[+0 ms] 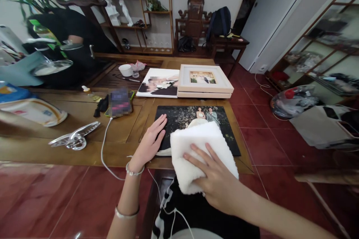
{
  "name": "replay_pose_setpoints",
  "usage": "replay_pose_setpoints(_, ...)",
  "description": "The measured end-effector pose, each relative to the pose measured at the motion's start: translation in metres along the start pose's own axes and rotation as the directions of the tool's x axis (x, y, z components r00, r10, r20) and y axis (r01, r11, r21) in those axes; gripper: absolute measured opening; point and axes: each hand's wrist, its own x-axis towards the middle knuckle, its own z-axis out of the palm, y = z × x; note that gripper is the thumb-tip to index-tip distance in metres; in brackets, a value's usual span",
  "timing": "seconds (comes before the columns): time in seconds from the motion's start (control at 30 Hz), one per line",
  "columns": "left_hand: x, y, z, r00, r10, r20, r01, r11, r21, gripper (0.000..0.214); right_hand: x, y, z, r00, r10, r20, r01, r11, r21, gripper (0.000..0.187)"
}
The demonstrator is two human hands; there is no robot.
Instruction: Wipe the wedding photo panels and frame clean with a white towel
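Note:
A dark photo panel with a couple printed on it lies flat near the table's front edge. My left hand is open, its fingers stretched along the panel's left side. My right hand has a fluffy white cloth, pressing it from above with the fingers spread and the thumb near its lower edge. The cloth covers the lower middle of the panel and hangs past the table's front edge, hiding part of the print.
Behind the panel are stacked pale framed pictures and a white-edged photo print. A phone with a white cable, a silver winged ornament and a tissue pack lie to the left. Another person's dark sleeve shows at far left.

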Motion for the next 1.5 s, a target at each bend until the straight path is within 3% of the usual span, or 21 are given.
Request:
replay_pose_setpoints(0.3, -0.001, -0.005, 0.001, 1.000, 0.026, 0.003, -0.026, 0.999, -0.027, 0.045, 0.079, 0.068, -0.021, 0.993, 0.086, -0.080, -0.093, 0.992, -0.083, 0.050)
replay_pose_setpoints(0.43, -0.001, -0.006, 0.002, 0.999, 0.034, -0.002, -0.034, 0.999, -0.032, 0.044, 0.101, 0.080, -0.020, 0.988, 0.112, -0.107, -0.126, 0.982, -0.137, 0.047)
replay_pose_setpoints(0.57, -0.001, -0.008, 0.002, 1.000, 0.029, 0.006, -0.029, 0.999, -0.031, 0.045, 0.089, 0.061, -0.012, 0.994, 0.069, -0.086, -0.085, 0.978, -0.191, 0.042)
replay_pose_setpoints(0.83, 0.000, -0.005, 0.001, 1.000, 0.012, 0.010, -0.012, 1.000, -0.022, 0.044, 0.024, -0.005, 0.004, 0.997, -0.082, -0.004, 0.082, 0.994, -0.075, 0.026)
replay_pose_setpoints(1.0, 0.000, -0.003, 0.001, 1.000, 0.007, 0.007, -0.007, 1.000, -0.013, 0.044, 0.007, 0.007, -0.009, 0.999, -0.002, 0.034, 0.001, 0.999, 0.032, 0.036)
replay_pose_setpoints(1.2, 0.000, -0.003, 0.002, 1.000, 0.010, -0.004, -0.010, 0.999, -0.034, 0.044, 0.029, 0.073, -0.029, 0.957, 0.259, -0.135, -0.268, 0.962, -0.055, 0.052)
replay_pose_setpoints(1.3, 0.000, -0.001, 0.000, 1.000, -0.003, -0.010, 0.003, 0.998, -0.061, 0.044, 0.055, 0.086, -0.030, 0.934, 0.321, -0.158, -0.337, 0.938, -0.087, 0.053)
replay_pose_setpoints(1.4, 0.000, 0.008, -0.004, 0.999, -0.026, -0.048, 0.020, 0.992, -0.125, 0.044, 0.078, 0.072, -0.024, 0.964, 0.247, -0.102, -0.259, 0.956, -0.137, 0.052)
replay_pose_setpoints(1.5, 0.000, 0.017, -0.009, 0.986, -0.025, -0.168, -0.004, 0.985, -0.173, 0.047, 0.088, 0.045, -0.015, 0.999, 0.018, -0.052, -0.026, 0.986, -0.163, 0.042)
